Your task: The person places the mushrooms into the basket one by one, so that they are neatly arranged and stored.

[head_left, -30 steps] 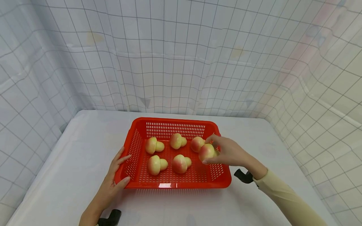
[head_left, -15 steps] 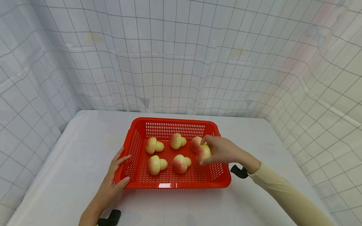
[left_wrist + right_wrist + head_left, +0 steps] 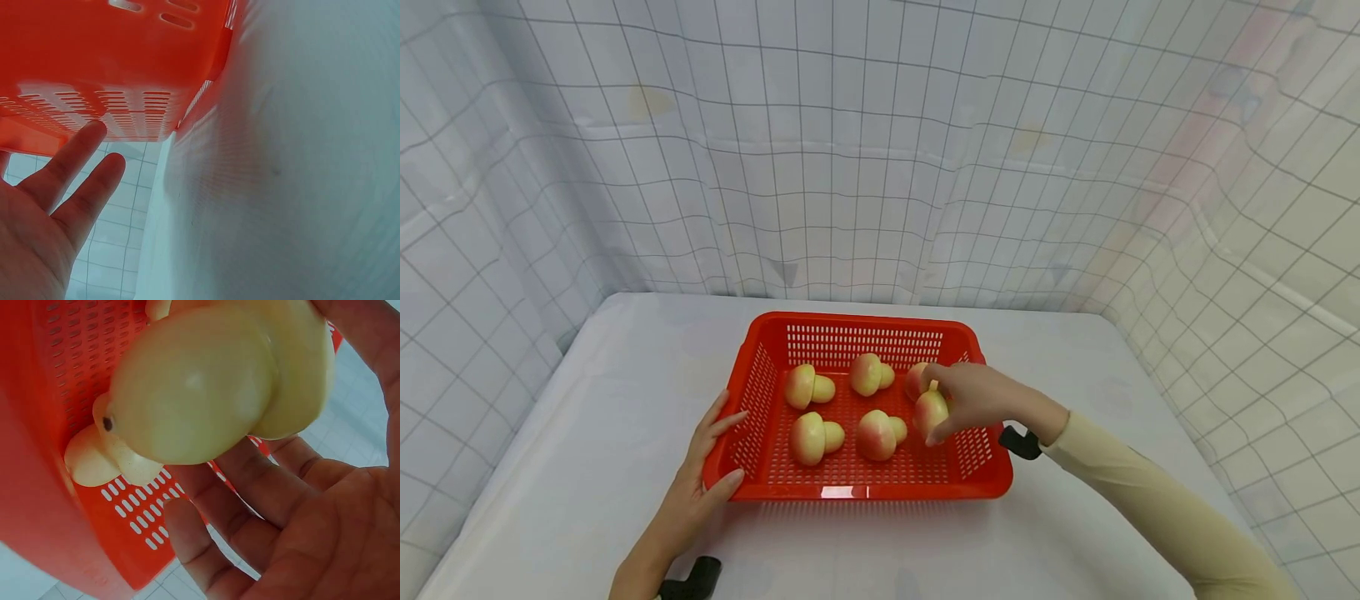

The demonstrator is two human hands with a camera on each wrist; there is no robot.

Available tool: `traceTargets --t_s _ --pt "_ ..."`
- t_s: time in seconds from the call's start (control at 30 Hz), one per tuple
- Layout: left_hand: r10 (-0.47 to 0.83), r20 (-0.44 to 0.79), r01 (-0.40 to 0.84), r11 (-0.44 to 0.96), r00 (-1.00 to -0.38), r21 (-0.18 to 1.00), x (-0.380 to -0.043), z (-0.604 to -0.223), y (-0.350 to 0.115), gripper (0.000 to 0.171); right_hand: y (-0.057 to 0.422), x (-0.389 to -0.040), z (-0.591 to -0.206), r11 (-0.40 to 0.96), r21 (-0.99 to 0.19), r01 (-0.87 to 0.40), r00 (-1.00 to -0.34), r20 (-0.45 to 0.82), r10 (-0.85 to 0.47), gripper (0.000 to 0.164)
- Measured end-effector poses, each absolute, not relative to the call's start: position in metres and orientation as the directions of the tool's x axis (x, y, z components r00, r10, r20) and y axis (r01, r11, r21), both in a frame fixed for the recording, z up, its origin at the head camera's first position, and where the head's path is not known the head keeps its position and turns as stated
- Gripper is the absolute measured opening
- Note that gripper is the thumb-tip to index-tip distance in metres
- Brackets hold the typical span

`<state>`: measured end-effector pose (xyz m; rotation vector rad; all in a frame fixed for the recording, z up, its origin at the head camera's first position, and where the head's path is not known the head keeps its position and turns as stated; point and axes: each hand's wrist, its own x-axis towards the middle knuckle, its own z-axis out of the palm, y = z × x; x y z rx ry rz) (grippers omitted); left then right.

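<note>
A red plastic basket point(image 3: 865, 319) with slotted walls stands on the white-covered table. My left hand point(image 3: 692, 492) rests on its front left corner, thumb and one finger over the rim; in the left wrist view, two fingers point(image 3: 87, 200) reach out straight beside the wall. Above the basket's right part my right hand point(image 3: 977, 400) pinches a yellow toy mushroom point(image 3: 931, 412) with a reddish cap. In the right wrist view its rounded stem point(image 3: 194, 394) is toward the camera. Behind it another mushroom point(image 3: 914, 380) is partly hidden by my fingers.
Several more toy mushrooms lie on their sides in the basket: back left point(image 3: 803, 387), back middle point(image 3: 868, 375), front left point(image 3: 812, 438) and front middle point(image 3: 878, 436). White tablecloth point(image 3: 625, 392) surrounds the basket. A grid-patterned curtain point(image 3: 850, 167) hangs behind and at both sides.
My right hand has moved a little leftward with the mushroom, whose cap has turned and now shows a small nub on top. The left hand and basket stay put.
</note>
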<state>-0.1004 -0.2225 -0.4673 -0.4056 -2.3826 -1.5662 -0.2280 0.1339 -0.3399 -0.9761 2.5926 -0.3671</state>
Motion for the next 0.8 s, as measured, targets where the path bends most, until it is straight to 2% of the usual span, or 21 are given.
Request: traceTargets --t_s 0.43,0.8 --pt "0.084 0.358 0.361 0.387 -0.930 0.849 -0.100 -0.467 -0.223 0.067 0.122 -0.233 -0.345 0.765 -0.295 -0.572 -0.686 -0.339 -0.644 0.052" --pt "0.085 0.353 0.357 0.390 -0.932 0.849 -0.100 -0.467 -0.222 0.067 0.116 -0.236 -0.352 0.772 -0.306 -0.557 -0.670 -0.384 -0.636 0.048"
